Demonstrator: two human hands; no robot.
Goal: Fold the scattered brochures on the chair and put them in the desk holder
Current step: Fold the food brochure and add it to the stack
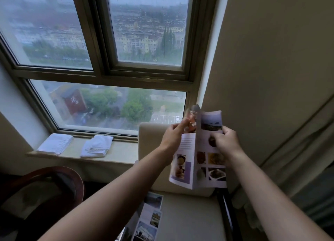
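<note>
Head view: both arms reach out over the cream chair [189,213] that stands under the window [101,63]. Between the hands a brochure [198,161] is held up in the air, above the seat and in front of the backrest, partly opened along its creases. The left hand [173,136] pinches the upper left panel, thumb and fingers closed on the blurred top flap. The right hand [226,141] grips the right edge, fingers curled round the panel with the thumb on the printed face.

More brochures [150,217] lie flat on the seat near its front left edge, overlapping one another and unfolded. No desk holder is in view, so the placing part of the task looks to be yet to come.

The sheet seems thin and light, glossy paper that bends where it is unsupported; the lower left panel sags away from the rest. It will likely follow its existing creases easily, but may slip between dry fingers and can crumple or tear if squeezed hard. A sound hold is at the outer edges of the panels, near the top, bringing them together along the crease lines.

Two folded towels [75,145] lie on the sill [122,152], and a dark wooden chair [45,190] stands at lower left.
</note>
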